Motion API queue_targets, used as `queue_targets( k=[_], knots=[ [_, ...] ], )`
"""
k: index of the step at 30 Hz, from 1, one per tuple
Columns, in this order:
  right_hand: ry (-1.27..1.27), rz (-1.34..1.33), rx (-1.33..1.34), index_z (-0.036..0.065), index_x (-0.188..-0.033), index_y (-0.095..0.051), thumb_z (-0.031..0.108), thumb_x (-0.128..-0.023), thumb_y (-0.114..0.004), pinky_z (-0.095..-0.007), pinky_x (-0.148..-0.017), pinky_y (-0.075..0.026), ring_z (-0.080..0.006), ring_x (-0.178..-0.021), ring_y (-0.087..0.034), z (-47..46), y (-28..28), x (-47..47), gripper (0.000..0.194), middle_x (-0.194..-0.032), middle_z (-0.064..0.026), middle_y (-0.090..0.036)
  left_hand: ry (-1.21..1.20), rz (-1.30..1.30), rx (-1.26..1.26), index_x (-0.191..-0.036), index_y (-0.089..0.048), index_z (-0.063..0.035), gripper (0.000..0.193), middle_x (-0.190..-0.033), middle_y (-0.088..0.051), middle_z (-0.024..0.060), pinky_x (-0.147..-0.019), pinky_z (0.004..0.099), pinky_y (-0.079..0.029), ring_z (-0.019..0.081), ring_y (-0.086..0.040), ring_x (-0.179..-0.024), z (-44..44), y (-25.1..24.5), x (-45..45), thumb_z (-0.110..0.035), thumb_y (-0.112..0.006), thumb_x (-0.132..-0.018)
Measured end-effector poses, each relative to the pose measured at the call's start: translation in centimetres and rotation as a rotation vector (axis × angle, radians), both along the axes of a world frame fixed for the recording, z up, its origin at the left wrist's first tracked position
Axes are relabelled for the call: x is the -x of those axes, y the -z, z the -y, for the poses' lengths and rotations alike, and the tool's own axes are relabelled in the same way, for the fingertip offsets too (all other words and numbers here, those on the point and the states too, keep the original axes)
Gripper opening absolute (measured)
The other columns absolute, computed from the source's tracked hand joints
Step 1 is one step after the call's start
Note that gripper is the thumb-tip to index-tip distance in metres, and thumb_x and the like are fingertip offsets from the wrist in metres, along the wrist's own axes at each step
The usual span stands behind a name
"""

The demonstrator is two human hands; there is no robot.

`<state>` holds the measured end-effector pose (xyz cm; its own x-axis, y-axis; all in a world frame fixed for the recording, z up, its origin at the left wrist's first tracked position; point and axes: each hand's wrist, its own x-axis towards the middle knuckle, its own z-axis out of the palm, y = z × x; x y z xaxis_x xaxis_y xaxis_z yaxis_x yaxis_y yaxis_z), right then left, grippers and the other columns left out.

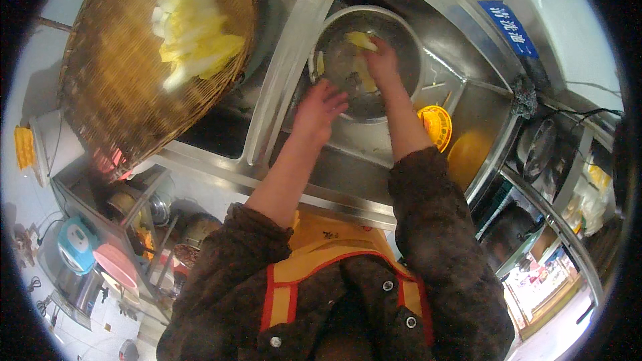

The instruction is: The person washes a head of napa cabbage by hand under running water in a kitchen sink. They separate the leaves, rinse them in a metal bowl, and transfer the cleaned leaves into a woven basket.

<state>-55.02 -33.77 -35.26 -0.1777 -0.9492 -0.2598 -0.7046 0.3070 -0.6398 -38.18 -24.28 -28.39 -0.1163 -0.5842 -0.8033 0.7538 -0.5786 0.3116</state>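
My right hand point(382, 64) pinches a yellow cabbage leaf point(360, 40) over a round metal basin point(371, 8) that holds water. The basin sits in the right-hand stainless steel sink point(361, 143). Near the basin's front-left rim is my left hand point(318, 110), its fingers spread and nothing visible in them. Pale leaf pieces point(368, 77) lie in the basin, partly hidden by my right hand. To the left, a large woven bamboo basket point(110, 55) carries a pile of yellow-white cabbage leaves point(195, 35).
A steel divider point(281, 70) separates the two sinks. An orange patterned bowl point(437, 128) and a yellow round vessel point(469, 153) stand right of the basin. A steel wool scrubber point(524, 98) rests on the sink's right corner. Lower left are a blue scale point(75, 245) and a pink basin point(116, 264).
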Motion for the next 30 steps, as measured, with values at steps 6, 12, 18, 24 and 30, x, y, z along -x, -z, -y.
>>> queue_targets(
  k=[6,12,18,24,30],
  knots=[
    [-0.196,-0.205,0.035,0.009,-0.113,-0.066,0.009,-0.077,-0.06,-0.0407,-0.086,-0.049,-0.037,-0.098,-0.062,-2.1,-2.0,2.5,0.037,-0.105,-0.0214,-0.065,-0.012,0.005,-0.036,-0.126,-0.045,-0.004,0.036,-0.123,-0.05,0.0151,-0.098,0.0495,-0.044,0.0348,-0.053,-0.112,0.1,0.2,0.1,-0.022,-0.05,-0.095],
    [-0.106,0.066,0.211,0.006,-0.108,-0.067,0.005,-0.079,-0.056,-0.0361,-0.084,-0.05,-0.0338,-0.096,-0.063,-0.1,-10.6,-0.2,0.031,-0.105,-0.018,-0.065,0.023,0.028,-0.052,-0.127,-0.045,-0.002,0.042,-0.121,-0.051,0.0134,-0.094,0.0432,-0.046,0.0289,-0.054,-0.109,-0.2,0.9,0.2,-0.027,-0.053,-0.094],
    [-0.283,0.401,0.529,0.006,-0.115,-0.063,0.005,-0.078,-0.056,-0.0353,-0.088,-0.049,-0.031,-0.099,-0.062,0.0,-20.5,-11.2,0.038,-0.11,-0.0152,-0.063,-0.051,-0.239,0.305,-0.128,-0.044,-0.0026,0.046,-0.123,-0.049,0.0114,-0.095,0.0392,-0.045,0.0248,-0.052,-0.112,-1.1,3.0,-0.6,-0.033,-0.053,-0.095],
    [-0.391,0.192,0.621,0.01,-0.121,-0.058,0.009,-0.078,-0.058,-0.0422,-0.1,-0.041,-0.034,-0.116,-0.052,-0.2,-21.9,-20.7,0.043,-0.124,-0.0146,-0.057,-0.038,-0.16,0.148,-0.129,-0.044,-0.0061,0.043,-0.123,-0.05,0.0073,-0.098,0.0408,-0.044,0.0253,-0.052,-0.112,-2.0,1.7,-1.0,-0.032,-0.052,-0.096],
    [-0.139,0.209,0.549,0.008,-0.114,-0.063,0.009,-0.085,-0.058,-0.033,-0.085,-0.051,-0.0222,-0.095,-0.064,1.7,-13.4,-6.5,0.029,-0.114,-0.0101,-0.064,0.026,-0.073,0.042,-0.129,-0.043,-0.0036,0.042,-0.121,-0.05,0.0123,-0.092,0.0415,-0.047,0.0256,-0.055,-0.106,-0.5,0.5,-0.2,-0.025,-0.052,-0.094]
  ],
)
